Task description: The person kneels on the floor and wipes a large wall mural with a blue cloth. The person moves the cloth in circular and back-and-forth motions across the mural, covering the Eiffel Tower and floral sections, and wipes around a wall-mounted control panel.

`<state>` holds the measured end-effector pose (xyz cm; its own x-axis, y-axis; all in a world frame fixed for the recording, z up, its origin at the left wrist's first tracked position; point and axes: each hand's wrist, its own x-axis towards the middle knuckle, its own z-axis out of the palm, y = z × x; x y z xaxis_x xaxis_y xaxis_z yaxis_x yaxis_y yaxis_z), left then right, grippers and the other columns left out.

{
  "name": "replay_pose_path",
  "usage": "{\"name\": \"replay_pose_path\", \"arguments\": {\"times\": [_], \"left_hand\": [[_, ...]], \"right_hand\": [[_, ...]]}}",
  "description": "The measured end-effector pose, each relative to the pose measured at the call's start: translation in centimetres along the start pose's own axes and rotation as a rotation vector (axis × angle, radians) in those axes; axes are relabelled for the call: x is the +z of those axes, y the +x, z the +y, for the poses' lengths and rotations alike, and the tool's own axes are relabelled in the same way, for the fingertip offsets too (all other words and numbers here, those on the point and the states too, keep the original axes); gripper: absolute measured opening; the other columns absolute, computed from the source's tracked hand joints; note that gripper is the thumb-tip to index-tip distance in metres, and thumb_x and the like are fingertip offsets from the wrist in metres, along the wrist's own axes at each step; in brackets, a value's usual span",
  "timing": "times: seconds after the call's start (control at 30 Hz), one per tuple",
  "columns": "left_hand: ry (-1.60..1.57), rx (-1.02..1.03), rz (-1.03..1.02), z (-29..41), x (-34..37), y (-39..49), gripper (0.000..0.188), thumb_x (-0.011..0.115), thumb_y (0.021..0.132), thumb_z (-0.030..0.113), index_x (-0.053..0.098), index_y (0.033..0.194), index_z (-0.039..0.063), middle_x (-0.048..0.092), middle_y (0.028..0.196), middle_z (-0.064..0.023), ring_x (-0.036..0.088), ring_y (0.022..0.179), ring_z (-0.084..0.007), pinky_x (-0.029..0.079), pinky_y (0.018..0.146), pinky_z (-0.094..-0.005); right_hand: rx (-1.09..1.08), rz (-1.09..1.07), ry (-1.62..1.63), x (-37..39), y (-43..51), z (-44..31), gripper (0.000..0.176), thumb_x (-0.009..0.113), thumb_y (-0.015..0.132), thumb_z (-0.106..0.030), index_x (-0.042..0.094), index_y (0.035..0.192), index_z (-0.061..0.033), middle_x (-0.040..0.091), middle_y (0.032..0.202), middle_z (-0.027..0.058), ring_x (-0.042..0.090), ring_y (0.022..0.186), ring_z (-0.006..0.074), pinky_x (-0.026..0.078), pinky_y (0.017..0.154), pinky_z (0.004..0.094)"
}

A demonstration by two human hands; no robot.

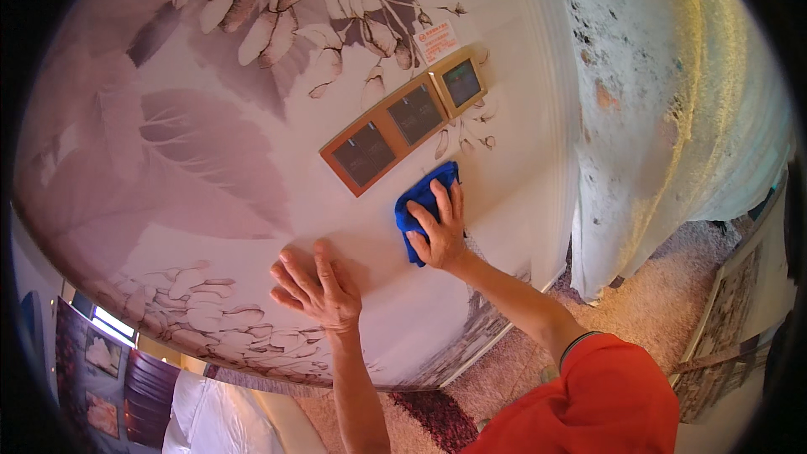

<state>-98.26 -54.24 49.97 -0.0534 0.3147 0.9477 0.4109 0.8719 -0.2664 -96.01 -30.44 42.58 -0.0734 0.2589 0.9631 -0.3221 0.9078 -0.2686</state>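
A blue cloth (419,198) is pressed flat to a wall with floral wallpaper (353,353), under the fingers of my right hand (446,236). Just above the cloth, a wall switch panel (391,139) with an orange-brown frame and dark key faces is fixed to the wall. A small gold-framed control panel (462,83) with a dark screen joins its upper right end. My left hand (328,296) rests with spread fingers on the wallpaper, below and left of the cloth, and holds nothing.
White curtains with yellow streaks (662,107) hang at the right. A sticker with red writing (436,43) is above the control panel. Lower left are a bed with white bedding (214,419) and framed flower pictures (103,353). Patterned carpet (637,290) covers the floor.
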Motion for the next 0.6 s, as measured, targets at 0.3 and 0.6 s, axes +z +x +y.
{"name": "replay_pose_path", "arguments": {"times": [0.3,0.6], "left_hand": [[0.043,0.034,0.032,0.1,0.0,0.3,0.043,0.052,0.107,0.025,0.065,0.145,0.011,0.035,0.168,-0.0271,0.021,0.161,-0.0437,0.000,0.129,-0.0560],[0.037,-0.010,0.016,0.8,0.5,0.1,0.044,0.052,0.108,0.028,0.064,0.146,0.009,0.031,0.169,-0.0277,0.019,0.161,-0.0444,-0.003,0.129,-0.0563]], "right_hand": [[-0.246,-0.079,0.072,-0.3,1.0,1.6,0.039,0.065,0.094,-0.041,0.074,0.131,-0.0310,0.049,0.158,0.0123,0.037,0.148,0.0479,0.026,0.119,0.0678],[-0.053,0.039,0.071,-2.2,2.3,5.6,0.041,0.066,0.096,-0.039,0.074,0.132,-0.0214,0.046,0.159,0.0201,0.037,0.145,0.0538,0.026,0.116,0.0697]]}}
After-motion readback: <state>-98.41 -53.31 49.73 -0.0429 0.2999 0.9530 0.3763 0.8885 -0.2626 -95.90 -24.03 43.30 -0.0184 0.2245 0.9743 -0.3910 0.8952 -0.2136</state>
